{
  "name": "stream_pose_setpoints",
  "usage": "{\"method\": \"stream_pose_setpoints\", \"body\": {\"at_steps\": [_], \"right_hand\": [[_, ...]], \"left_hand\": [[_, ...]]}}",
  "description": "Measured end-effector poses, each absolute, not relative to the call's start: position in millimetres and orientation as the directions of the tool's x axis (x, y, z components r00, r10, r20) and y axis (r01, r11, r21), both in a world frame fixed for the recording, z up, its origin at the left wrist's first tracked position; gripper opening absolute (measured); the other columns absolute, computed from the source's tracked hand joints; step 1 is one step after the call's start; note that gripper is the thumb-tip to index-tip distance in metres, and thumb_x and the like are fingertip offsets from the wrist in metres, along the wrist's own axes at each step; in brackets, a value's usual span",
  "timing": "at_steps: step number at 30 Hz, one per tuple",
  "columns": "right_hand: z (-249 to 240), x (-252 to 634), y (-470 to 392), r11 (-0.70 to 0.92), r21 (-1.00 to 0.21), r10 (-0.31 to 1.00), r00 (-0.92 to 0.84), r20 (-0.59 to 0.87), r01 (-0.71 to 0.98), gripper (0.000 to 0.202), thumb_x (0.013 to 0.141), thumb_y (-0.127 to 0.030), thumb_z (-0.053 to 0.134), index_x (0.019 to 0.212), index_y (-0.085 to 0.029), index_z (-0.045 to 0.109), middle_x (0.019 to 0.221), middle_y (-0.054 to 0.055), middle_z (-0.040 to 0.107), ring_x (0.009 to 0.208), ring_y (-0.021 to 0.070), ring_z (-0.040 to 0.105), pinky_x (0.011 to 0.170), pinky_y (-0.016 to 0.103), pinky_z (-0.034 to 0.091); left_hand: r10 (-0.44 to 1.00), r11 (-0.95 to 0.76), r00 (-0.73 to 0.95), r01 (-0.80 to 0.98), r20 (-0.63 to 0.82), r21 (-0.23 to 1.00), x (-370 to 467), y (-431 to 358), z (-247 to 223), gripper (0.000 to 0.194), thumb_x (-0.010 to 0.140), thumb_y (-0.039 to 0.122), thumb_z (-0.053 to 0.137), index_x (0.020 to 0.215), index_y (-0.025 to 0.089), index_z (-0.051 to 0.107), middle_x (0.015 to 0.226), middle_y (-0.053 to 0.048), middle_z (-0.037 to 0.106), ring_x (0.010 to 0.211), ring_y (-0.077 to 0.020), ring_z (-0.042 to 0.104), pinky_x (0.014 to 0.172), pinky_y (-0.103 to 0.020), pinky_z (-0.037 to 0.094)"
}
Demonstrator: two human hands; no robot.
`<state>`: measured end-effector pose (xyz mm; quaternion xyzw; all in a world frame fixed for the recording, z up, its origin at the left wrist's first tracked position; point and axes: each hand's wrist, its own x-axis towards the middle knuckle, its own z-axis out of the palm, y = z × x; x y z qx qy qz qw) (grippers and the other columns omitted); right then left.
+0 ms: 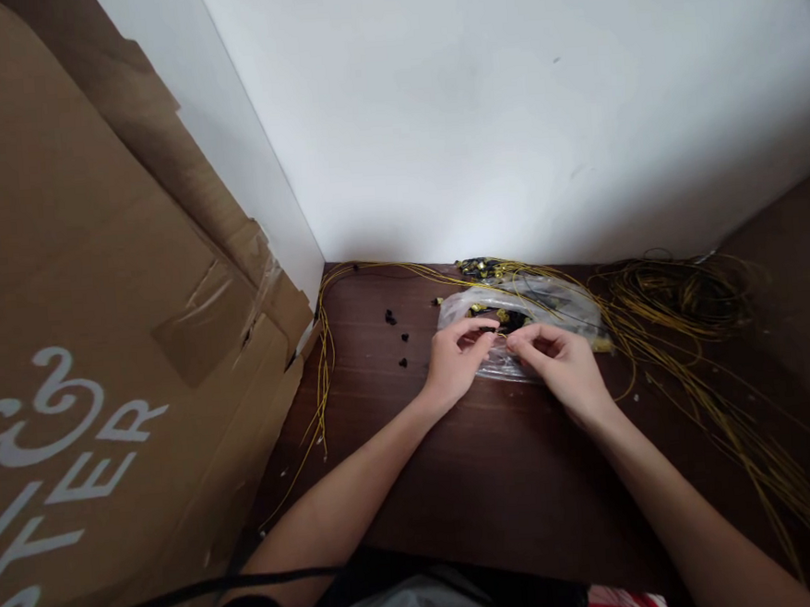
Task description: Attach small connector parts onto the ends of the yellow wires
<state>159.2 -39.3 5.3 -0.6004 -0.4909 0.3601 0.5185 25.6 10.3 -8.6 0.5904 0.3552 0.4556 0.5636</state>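
Note:
My left hand point(456, 360) pinches a small dark piece between thumb and fingertips, at the front of an open clear plastic bag point(510, 367). Close to its right, my right hand point(560, 367) is closed on a thin yellow wire point(502, 335); the two sets of fingertips nearly meet. Black and yellow small parts point(503, 316) lie in the bag just behind the fingers. The exact shape of the dark piece is too small to tell.
Several black bits point(390, 317) lie left of the bag. Yellow wires point(323, 374) run along the wall and left side; a coiled bundle point(682, 293) lies at the right on the brown table point(528, 480). A cardboard box point(97, 269) stands left.

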Motion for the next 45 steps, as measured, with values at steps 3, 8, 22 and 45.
{"method": "stream_pose_setpoints", "body": {"at_steps": [3,8,22,45], "right_hand": [[4.3,159.6,-39.1,0.028,-0.973,0.960,0.265,0.090,0.228,0.020,0.069,-0.036,0.064,0.069,-0.015,0.062,0.066,0.002,0.061,0.061,0.0129,0.053,0.059,0.025,0.042],[3.9,159.2,-39.1,0.053,-0.968,0.960,0.254,0.116,0.244,0.021,0.071,-0.036,0.062,0.070,-0.015,0.061,0.067,0.003,0.061,0.062,0.0135,0.053,0.060,0.026,0.042],[11.4,162.6,-40.6,0.050,-0.949,0.914,0.368,0.169,0.311,0.016,0.069,-0.032,0.062,0.065,-0.017,0.059,0.063,0.001,0.059,0.060,0.0140,0.052,0.058,0.025,0.042],[8.3,154.3,-44.0,0.137,-0.900,0.938,0.238,0.252,0.414,0.020,0.076,-0.037,0.059,0.074,-0.016,0.061,0.066,0.002,0.060,0.057,0.0135,0.050,0.055,0.026,0.039]], "left_hand": [[0.947,-0.089,0.296,-0.124,0.122,0.988,25.1,10.3,-5.8,0.015,0.073,0.014,0.057,0.085,0.014,0.067,0.069,-0.003,0.064,0.051,-0.0072,0.052,0.054,-0.022,0.048],[0.952,-0.061,0.288,-0.165,0.107,0.984,24.5,10.1,-3.0,0.015,0.072,0.013,0.057,0.084,0.013,0.066,0.068,-0.002,0.064,0.052,-0.0073,0.053,0.055,-0.022,0.047],[0.985,0.073,0.170,-0.415,-0.002,0.907,23.4,16.9,-5.8,0.011,0.075,0.014,0.053,0.084,0.012,0.056,0.067,-0.002,0.062,0.048,-0.0053,0.050,0.050,-0.020,0.044],[0.895,0.068,0.443,-0.236,0.046,0.969,22.2,8.8,-2.7,0.016,0.074,0.028,0.061,0.074,0.013,0.064,0.060,-0.002,0.060,0.042,-0.0049,0.042,0.042,-0.019,0.034]]}}
